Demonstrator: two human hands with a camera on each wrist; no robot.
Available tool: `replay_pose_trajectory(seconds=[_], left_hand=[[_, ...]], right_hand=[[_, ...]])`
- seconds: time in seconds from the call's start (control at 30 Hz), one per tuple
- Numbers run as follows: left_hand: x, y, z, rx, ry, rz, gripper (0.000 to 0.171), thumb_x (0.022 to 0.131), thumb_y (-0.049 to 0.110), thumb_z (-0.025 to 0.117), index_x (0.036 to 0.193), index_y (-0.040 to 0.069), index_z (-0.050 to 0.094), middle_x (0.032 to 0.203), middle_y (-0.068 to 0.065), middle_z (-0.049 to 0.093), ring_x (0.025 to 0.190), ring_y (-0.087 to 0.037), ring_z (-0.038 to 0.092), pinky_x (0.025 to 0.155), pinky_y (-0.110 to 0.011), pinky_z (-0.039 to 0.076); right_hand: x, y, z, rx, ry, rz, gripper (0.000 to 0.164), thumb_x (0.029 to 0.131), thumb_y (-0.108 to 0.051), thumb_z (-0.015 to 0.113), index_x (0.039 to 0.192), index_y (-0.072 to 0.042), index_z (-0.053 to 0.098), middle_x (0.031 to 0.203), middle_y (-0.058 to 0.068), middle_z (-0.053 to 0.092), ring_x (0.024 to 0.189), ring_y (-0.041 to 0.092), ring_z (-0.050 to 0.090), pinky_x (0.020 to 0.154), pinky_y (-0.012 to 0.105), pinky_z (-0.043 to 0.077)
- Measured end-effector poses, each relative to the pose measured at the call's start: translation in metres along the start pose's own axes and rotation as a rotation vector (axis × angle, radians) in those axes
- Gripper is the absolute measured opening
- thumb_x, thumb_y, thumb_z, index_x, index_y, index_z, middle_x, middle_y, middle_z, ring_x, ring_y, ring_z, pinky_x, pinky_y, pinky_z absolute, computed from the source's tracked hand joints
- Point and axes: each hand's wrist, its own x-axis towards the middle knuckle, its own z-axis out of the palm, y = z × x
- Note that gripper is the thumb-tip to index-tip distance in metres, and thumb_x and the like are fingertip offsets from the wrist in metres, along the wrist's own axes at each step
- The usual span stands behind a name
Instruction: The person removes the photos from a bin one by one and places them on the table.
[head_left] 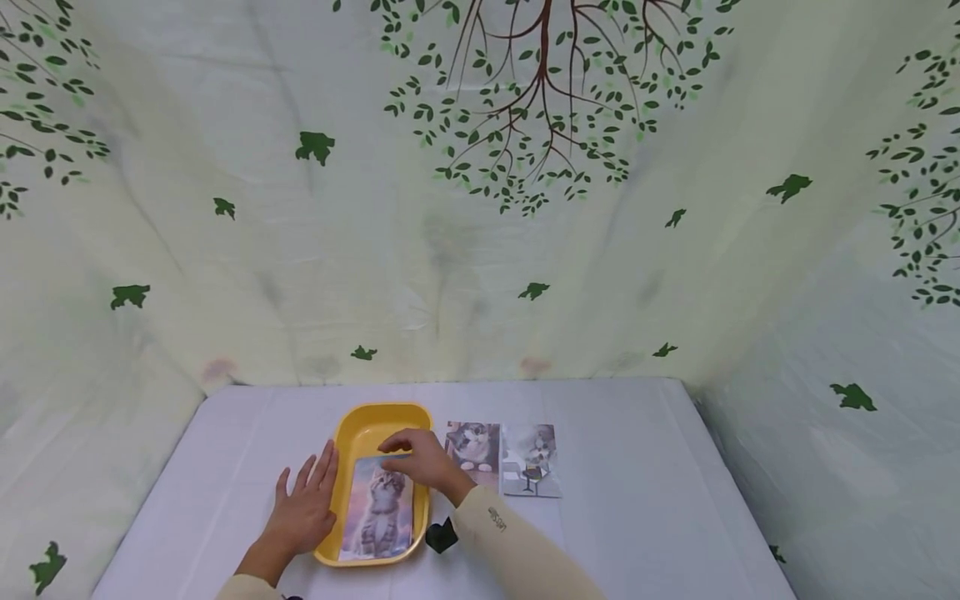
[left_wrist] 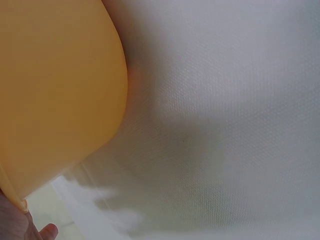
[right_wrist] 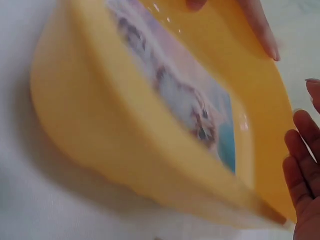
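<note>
A yellow tray point(head_left: 367, 417) with raised walls stands on the white table. Inside it lies a kitten picture card point(head_left: 378, 517), its face up. My left hand point(head_left: 302, 507) rests against the tray's left rim with its fingers spread and straight. The left wrist view shows the tray's outer wall point(left_wrist: 55, 90) and a bit of that hand at the lower left. Over the upper end of the card hovers my right hand point(head_left: 422, 460), fingers loosely bent. In the right wrist view the right hand's fingers point(right_wrist: 302, 160) hold nothing, and the card lies apart from them.
Two more picture cards lie side by side right of the tray: a cat card point(head_left: 472, 446) and a pale card point(head_left: 534, 458) with a small table on it. A black object point(head_left: 441, 536) is beside the right forearm. A leaf-patterned curtain point(head_left: 450, 250) hangs behind the table.
</note>
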Motion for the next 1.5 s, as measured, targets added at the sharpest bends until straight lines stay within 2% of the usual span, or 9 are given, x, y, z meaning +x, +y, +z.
replay_pose_trajectory(seconds=[0.07, 0.2, 0.3, 0.43, 0.73, 0.87, 1.03, 1.23, 1.5], left_hand=[[0.0, 0.0, -0.001, -0.008, 0.014, 0.009, 0.085, 0.077, 0.014, 0.063, 0.147, -0.007, 0.02, 0.16, -0.015, 0.01, 0.136, -0.046, 0.024, 0.104, -0.071, 0.01], [0.0, 0.0, -0.001, -0.013, -0.008, 0.009, 0.085, 0.078, 0.015, 0.063, 0.147, -0.008, 0.02, 0.16, -0.015, 0.009, 0.136, -0.047, 0.023, 0.104, -0.071, 0.009], [0.0, -0.001, -0.001, -0.012, -0.034, 0.0, 0.084, 0.079, 0.016, 0.063, 0.147, -0.007, 0.02, 0.16, -0.015, 0.008, 0.137, -0.047, 0.021, 0.104, -0.071, 0.007], [0.0, -0.002, 0.0, -0.004, -0.024, -0.001, 0.084, 0.078, 0.016, 0.063, 0.147, -0.007, 0.022, 0.16, -0.015, 0.009, 0.137, -0.047, 0.022, 0.104, -0.071, 0.008], [-0.001, -0.003, 0.0, 0.008, 0.024, 0.019, 0.084, 0.077, 0.016, 0.063, 0.146, -0.007, 0.023, 0.159, -0.015, 0.012, 0.136, -0.047, 0.022, 0.104, -0.071, 0.013], [-0.001, -0.004, 0.001, 0.001, 0.047, 0.03, 0.083, 0.076, 0.015, 0.062, 0.146, -0.007, 0.022, 0.16, -0.014, 0.011, 0.136, -0.047, 0.023, 0.103, -0.071, 0.015], [-0.001, -0.003, 0.0, -0.016, 0.016, 0.024, 0.083, 0.077, 0.015, 0.062, 0.146, -0.007, 0.022, 0.16, -0.014, 0.01, 0.137, -0.047, 0.021, 0.103, -0.071, 0.015], [-0.001, -0.001, -0.001, -0.004, -0.017, 0.01, 0.083, 0.078, 0.016, 0.063, 0.146, -0.008, 0.023, 0.159, -0.016, 0.011, 0.137, -0.047, 0.021, 0.104, -0.071, 0.015], [0.0, -0.001, 0.0, -0.002, -0.01, 0.011, 0.083, 0.078, 0.015, 0.062, 0.147, -0.007, 0.022, 0.159, -0.015, 0.011, 0.137, -0.047, 0.021, 0.104, -0.071, 0.016]], right_hand=[[0.004, -0.003, 0.005, 0.025, 0.004, 0.031, 0.024, 0.087, -0.015, 0.07, 0.109, -0.005, 0.072, 0.103, -0.003, 0.07, 0.1, 0.015, 0.063, 0.09, 0.026, 0.05], [0.009, -0.004, 0.016, 0.07, 0.06, 0.097, 0.02, 0.087, -0.013, 0.07, 0.105, -0.007, 0.073, 0.1, -0.006, 0.07, 0.099, 0.013, 0.063, 0.089, 0.025, 0.05], [0.012, -0.004, 0.023, 0.084, 0.096, 0.09, 0.019, 0.087, -0.011, 0.069, 0.105, -0.006, 0.073, 0.102, -0.002, 0.071, 0.103, 0.019, 0.063, 0.092, 0.029, 0.05], [0.016, -0.005, 0.03, 0.074, 0.13, 0.077, 0.02, 0.086, -0.009, 0.069, 0.105, -0.004, 0.072, 0.105, 0.004, 0.071, 0.104, 0.021, 0.063, 0.095, 0.032, 0.049], [0.025, 0.0, 0.047, 0.16, 0.241, 0.238, 0.026, 0.079, -0.004, 0.075, 0.104, -0.003, 0.069, 0.097, 0.006, 0.068, 0.09, 0.016, 0.062, 0.08, 0.031, 0.054], [0.024, 0.004, 0.052, 0.101, 0.273, 0.295, 0.025, 0.079, -0.006, 0.076, 0.104, -0.006, 0.07, 0.096, 0.001, 0.067, 0.088, 0.016, 0.062, 0.074, 0.032, 0.054], [0.023, 0.008, 0.056, -0.059, 0.297, 0.329, 0.023, 0.078, -0.014, 0.077, 0.1, -0.013, 0.071, 0.091, -0.007, 0.066, 0.082, 0.013, 0.06, 0.071, 0.029, 0.052], [0.022, 0.008, 0.059, -0.146, 0.292, 0.32, 0.018, 0.078, -0.015, 0.078, 0.095, -0.014, 0.072, 0.085, -0.007, 0.066, 0.082, 0.014, 0.057, 0.078, 0.031, 0.049], [0.023, 0.011, 0.06, -0.057, 0.326, 0.257, 0.019, 0.077, -0.01, 0.078, 0.095, -0.015, 0.073, 0.082, -0.01, 0.063, 0.077, 0.006, 0.055, 0.073, 0.026, 0.05]])
